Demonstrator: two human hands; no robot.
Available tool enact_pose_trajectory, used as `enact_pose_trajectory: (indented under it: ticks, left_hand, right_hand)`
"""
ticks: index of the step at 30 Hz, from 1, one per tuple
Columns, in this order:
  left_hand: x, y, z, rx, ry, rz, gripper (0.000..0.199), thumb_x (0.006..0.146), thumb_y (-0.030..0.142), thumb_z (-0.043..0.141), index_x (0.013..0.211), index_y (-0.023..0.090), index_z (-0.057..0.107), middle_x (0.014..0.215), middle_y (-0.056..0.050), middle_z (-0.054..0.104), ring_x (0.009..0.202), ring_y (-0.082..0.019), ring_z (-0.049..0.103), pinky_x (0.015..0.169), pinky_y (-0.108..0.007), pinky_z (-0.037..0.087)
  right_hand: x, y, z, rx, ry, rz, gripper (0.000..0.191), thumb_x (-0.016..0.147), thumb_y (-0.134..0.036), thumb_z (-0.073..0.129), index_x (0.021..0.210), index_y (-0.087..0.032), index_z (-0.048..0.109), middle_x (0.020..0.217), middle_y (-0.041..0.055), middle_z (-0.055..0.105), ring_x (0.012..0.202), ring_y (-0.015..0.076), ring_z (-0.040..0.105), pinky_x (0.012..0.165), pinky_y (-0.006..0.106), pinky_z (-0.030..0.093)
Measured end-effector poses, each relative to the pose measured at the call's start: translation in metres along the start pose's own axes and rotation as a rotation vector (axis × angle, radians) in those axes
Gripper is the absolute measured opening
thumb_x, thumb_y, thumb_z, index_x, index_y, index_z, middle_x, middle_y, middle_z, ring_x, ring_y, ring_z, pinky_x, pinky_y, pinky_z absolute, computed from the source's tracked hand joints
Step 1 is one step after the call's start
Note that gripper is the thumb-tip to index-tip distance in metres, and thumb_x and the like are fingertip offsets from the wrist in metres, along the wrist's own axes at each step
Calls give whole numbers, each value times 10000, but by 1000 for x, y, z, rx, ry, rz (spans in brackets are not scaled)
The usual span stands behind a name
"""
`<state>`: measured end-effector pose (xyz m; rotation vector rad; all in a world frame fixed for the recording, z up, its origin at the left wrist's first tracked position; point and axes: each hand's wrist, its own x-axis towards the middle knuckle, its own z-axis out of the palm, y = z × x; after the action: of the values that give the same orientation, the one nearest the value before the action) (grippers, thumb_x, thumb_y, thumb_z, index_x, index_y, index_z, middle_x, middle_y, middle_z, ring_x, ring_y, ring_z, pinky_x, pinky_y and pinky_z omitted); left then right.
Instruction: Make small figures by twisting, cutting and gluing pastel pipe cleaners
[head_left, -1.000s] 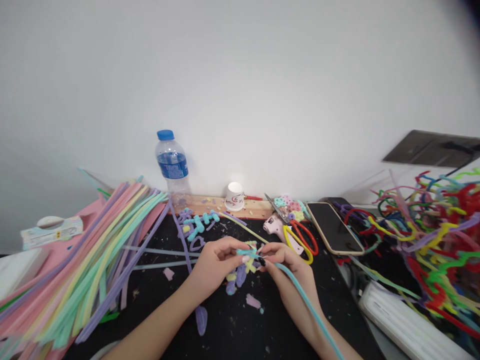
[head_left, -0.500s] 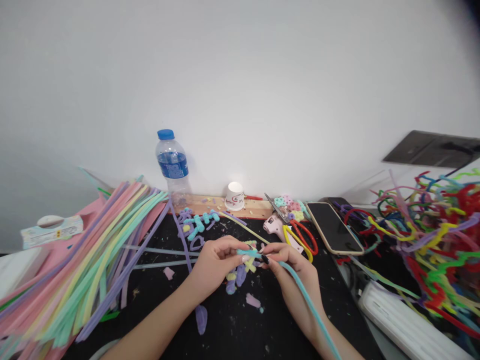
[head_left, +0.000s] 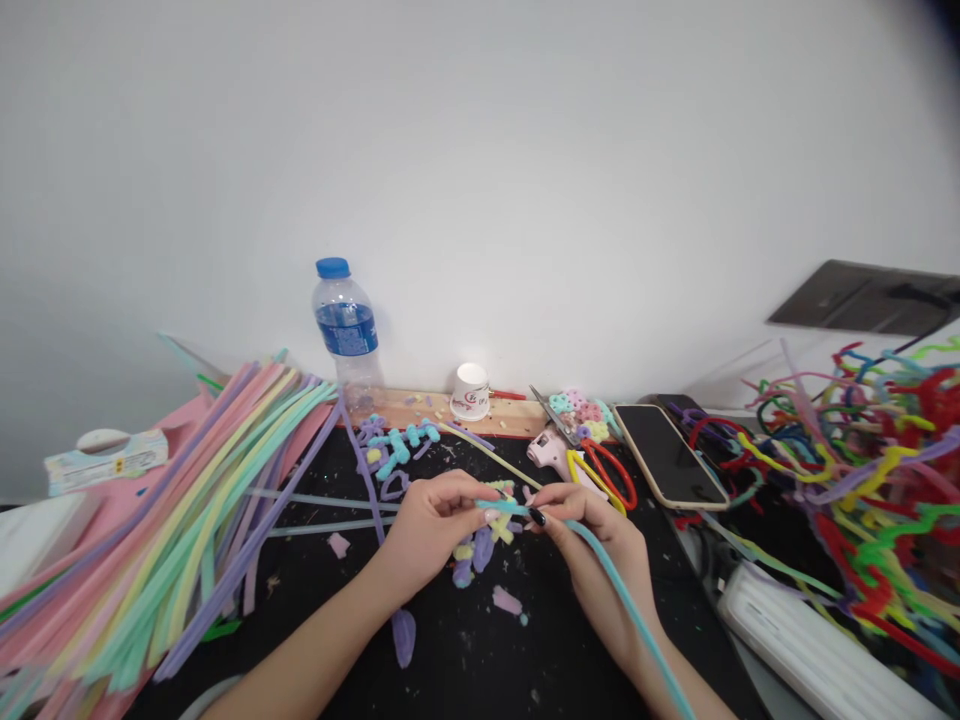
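Observation:
Between my hands runs a light blue pipe cleaner (head_left: 613, 575), its long free end trailing down past my right wrist. My left hand (head_left: 437, 520) pinches its short end between thumb and fingers. A little to the right, my right hand (head_left: 592, 530) grips the same pipe cleaner, dark thumbnail showing. Just under my fingertips lies a small heap of purple and yellow pipe cleaner pieces (head_left: 482, 550), partly hidden by the hands. Scissors (head_left: 600, 470) with red and yellow handles rest on a pale pink glue gun (head_left: 551, 452) beyond my right hand.
A bundle of pastel pipe cleaners (head_left: 202, 500) covers the left side. At the back stand a water bottle (head_left: 346, 330) and a paper cup (head_left: 471, 393). On the right lie a phone (head_left: 670, 455), a white power strip (head_left: 817, 640) and a tangle of bright pipe cleaners (head_left: 885, 480).
My right hand has shifted slightly to the right along the light blue pipe cleaner, and the part between my hands looks straighter. My left hand keeps its place.

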<state>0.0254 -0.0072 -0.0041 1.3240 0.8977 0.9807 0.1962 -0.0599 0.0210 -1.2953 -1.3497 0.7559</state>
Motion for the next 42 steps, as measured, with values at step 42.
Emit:
enact_pose_trajectory:
  ticks: [42]
  left_hand:
    - [-1,4,-6,-24,-254,-215,141,718,218,672,748,128,567,479,7,612,416,-96,555,421,-167,383]
  right_hand:
    - [7,10,-1,300,-29,206,192,826,-310,589,697,-169,606,607,-10,575,574,107,515,576,217,423]
